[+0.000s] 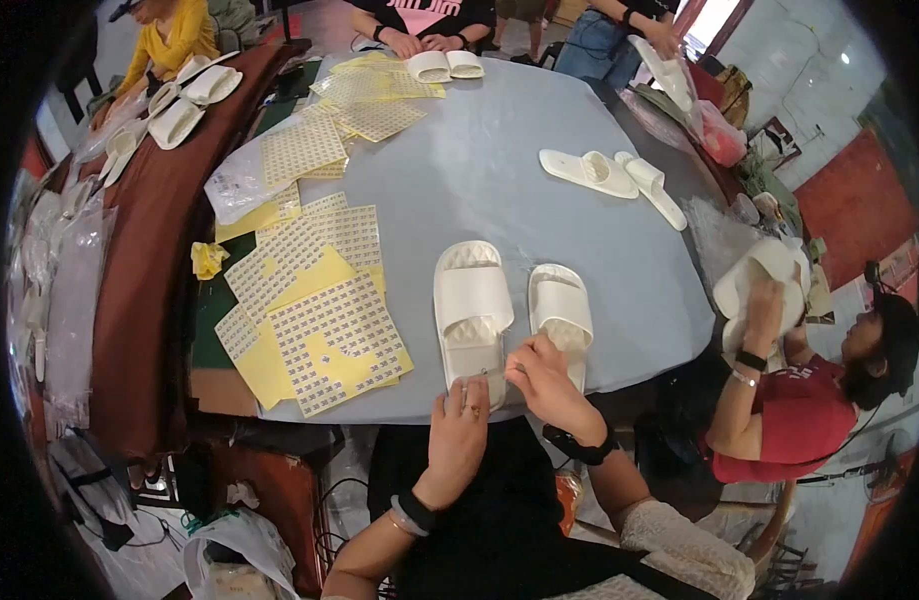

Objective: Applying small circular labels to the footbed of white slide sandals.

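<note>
Two cream slide sandals lie side by side on the table before me, toes pointing away. On the heel of the left slide [472, 300], my left hand [457, 430] rests with its fingers laid out and pressing down. My right hand [551, 383] is closed in a pinch beside that heel, in front of the right slide [559, 310], partly covering its heel. Whatever is between its fingertips is too small to make out. Left of the slides are yellow sticker sheets [339, 345] with rows of small printed labels, some gone from the nearest sheet.
Another pair of slides [589, 174] lies at the right of the grey-blue tabletop [449, 170]. More sticker sheets [304, 150] run along the left side. A crumpled yellow paper [209, 260] sits by them. On the right, a person in red [789, 425] holds slides; others work around the table.
</note>
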The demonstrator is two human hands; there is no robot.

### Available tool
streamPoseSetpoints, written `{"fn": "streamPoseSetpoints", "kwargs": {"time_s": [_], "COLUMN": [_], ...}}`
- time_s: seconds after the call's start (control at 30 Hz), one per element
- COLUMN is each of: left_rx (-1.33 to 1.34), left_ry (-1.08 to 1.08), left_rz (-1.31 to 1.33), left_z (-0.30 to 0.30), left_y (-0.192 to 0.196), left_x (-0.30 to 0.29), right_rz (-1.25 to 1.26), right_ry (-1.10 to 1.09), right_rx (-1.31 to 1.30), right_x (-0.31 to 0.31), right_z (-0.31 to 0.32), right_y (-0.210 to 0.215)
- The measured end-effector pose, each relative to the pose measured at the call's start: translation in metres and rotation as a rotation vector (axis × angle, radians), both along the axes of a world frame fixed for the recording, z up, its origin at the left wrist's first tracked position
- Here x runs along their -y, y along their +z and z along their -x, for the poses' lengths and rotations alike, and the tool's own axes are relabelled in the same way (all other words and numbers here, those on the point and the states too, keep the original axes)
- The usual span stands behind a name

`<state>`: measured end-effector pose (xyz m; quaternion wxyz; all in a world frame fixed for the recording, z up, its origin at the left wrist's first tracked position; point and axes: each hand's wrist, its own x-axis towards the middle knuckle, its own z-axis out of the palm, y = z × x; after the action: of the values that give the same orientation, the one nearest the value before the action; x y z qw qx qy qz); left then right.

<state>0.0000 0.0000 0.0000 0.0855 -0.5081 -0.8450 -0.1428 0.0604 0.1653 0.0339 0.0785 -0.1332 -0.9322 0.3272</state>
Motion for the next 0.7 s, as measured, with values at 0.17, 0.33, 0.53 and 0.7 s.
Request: {"fn": "streamPoseSetpoints", "kwargs": {"time_s": [0.17,0.33,0.53,0.7], "left_rx": [0.008,-0.008,0.036,0.047], "left_ry": [0.005,-0.006,-0.014,0.006], "left_rz": [-0.012,-0.013,-0.021,-0.045], "left_z": [-0.001,0.0,0.0,0.0], "left_y": [0.002,0.001,0.0,0.0], "left_x": [0.001,0.005,0.003,-0.001], "right_rz": [-0.132,-0.141,-0.191,-0.037], "right_ry": [-0.004,0.026,0.0,-0.077], "right_rx": [-0.029,-0.033,-0.06,-0.194], "right_x": [0.013,0.015,0.017,0.014], "right_z": [0.02,0.024,0.025,0.027], "right_y": [-0.006,-0.012,-0.019,-0.026]}}
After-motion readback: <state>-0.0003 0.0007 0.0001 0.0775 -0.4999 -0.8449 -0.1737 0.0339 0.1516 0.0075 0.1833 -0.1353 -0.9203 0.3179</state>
